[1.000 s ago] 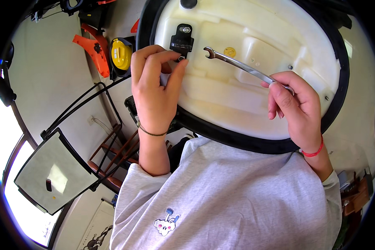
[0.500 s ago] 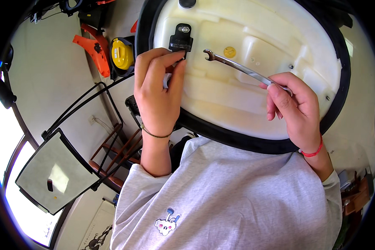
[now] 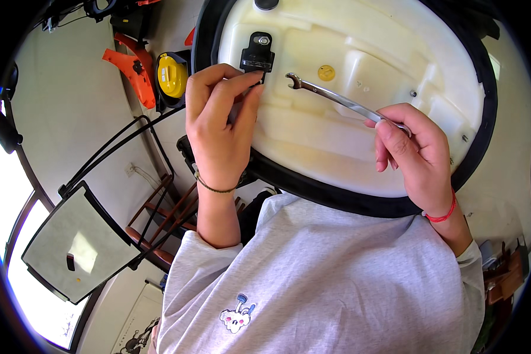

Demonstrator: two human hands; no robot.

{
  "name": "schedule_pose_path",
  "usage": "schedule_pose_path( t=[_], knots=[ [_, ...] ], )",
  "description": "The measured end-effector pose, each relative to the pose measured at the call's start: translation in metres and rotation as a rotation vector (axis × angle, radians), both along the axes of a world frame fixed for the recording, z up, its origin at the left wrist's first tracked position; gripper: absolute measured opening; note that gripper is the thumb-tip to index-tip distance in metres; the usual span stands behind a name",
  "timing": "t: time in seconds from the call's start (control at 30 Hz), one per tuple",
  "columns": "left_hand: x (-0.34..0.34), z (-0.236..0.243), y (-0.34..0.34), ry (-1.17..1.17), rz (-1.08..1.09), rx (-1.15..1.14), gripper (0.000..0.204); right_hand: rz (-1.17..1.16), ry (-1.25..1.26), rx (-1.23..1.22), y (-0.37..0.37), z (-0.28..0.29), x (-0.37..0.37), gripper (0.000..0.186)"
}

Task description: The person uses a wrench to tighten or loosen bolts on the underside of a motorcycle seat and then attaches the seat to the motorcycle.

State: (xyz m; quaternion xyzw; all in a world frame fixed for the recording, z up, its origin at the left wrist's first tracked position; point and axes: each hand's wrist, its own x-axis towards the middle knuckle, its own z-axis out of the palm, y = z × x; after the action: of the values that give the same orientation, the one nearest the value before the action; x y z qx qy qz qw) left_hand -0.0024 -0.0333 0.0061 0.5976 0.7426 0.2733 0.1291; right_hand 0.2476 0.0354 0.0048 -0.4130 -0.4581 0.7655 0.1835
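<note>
My right hand point(image 3: 416, 147) is closed around one end of a silver wrench point(image 3: 342, 100); its open jaw points left above a cream plastic panel. A black metal bracket point(image 3: 258, 56), with a nut showing near its top, sits at the panel's upper left. At the bracket's lower end, the thumb and fingers of my left hand point(image 3: 221, 121) pinch together. What they grip is mostly hidden; it may be part of the bracket or a small fastener. The cream panel point(image 3: 312, 159) has a thick black rim point(image 3: 336, 197) and lies close against my shirt.
A round yellow sticker point(image 3: 326, 72) is on the panel, and small studs point(image 3: 413, 93) stand at its right. To the left are orange plastic parts point(image 3: 137, 68), a yellow-topped device point(image 3: 173, 76), a framed clear panel point(image 3: 79, 242) and a wooden rack point(image 3: 162, 215).
My left hand has shifted slightly left, its fingertips still at the bracket's lower end. The wrench in my right hand has moved very slightly left and down.
</note>
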Motion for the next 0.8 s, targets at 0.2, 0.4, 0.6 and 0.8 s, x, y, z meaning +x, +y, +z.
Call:
schedule_pose_path(
  t=[0.2,0.4,0.6,0.8],
  knots=[
    [0.004,0.004,0.002,-0.024,0.047,-0.02,0.022,-0.005,0.003,-0.009,0.0,0.001,-0.001,0.021],
    [0.007,0.002,0.002,0.035,0.064,0.011,0.02,-0.012,0.047,-0.037,-0.001,-0.001,-0.001,0.021],
    [0.0,0.004,0.002,0.077,-0.072,0.047,0.021,0.003,0.064,-0.043,0.007,0.001,-0.001,0.022],
    [-0.022,0.007,0.012,0.099,-0.3,0.082,0.022,0.056,0.062,-0.098,0.011,0.002,-0.002,0.024]
  ],
)
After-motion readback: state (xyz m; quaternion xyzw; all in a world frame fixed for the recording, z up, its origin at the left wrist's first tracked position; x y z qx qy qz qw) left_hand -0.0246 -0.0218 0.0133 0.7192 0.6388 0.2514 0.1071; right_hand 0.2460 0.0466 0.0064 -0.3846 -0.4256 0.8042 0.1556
